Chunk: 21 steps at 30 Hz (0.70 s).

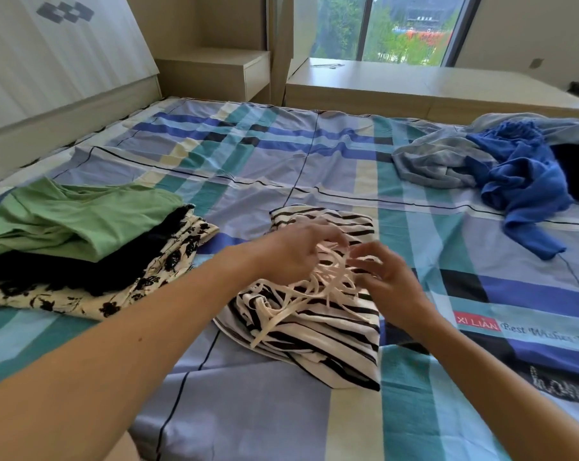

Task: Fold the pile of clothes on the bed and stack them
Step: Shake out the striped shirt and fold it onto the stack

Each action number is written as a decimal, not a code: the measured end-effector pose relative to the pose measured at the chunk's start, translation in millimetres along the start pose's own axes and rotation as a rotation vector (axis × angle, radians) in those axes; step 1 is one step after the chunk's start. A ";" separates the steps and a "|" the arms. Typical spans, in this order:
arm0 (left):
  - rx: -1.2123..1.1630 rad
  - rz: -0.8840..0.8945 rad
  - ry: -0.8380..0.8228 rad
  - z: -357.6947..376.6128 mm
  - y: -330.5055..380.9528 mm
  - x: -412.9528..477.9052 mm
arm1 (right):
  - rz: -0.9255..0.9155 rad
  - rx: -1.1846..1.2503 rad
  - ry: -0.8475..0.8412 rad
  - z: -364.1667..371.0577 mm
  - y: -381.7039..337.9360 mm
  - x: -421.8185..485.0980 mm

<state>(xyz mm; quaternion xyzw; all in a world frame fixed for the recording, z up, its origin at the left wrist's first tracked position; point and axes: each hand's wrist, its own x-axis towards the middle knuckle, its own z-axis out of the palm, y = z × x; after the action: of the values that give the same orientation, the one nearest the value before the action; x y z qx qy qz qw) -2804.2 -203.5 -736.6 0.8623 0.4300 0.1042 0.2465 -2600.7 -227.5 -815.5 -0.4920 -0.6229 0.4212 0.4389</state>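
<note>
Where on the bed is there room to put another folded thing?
The biggest bare sheet is beyond the striped top, between the folded stack and the messy pile. More is near you, below the top. It is crowded where the left hand and right hand meet.

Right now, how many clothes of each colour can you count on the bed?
Green garment: 1
Black garment: 1
Cream garment with black flowers: 1
Black-and-white striped garment: 1
Grey garment: 1
Blue garment: 1
Total: 6, not counting the dark thing at the right edge, which is too cut off to identify.
</note>
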 end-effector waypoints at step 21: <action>0.918 0.152 -0.168 41.6 -62.8 -53.7 | -0.464 -1.112 -0.487 -3.2 7.5 -28.2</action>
<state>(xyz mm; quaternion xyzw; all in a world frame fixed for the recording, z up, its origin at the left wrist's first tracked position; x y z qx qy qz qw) -2864.0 -228.1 -802.8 0.9165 0.3460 -0.1491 -0.1343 -2592.1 -253.8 -825.6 -0.3889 -0.9197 0.0295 0.0444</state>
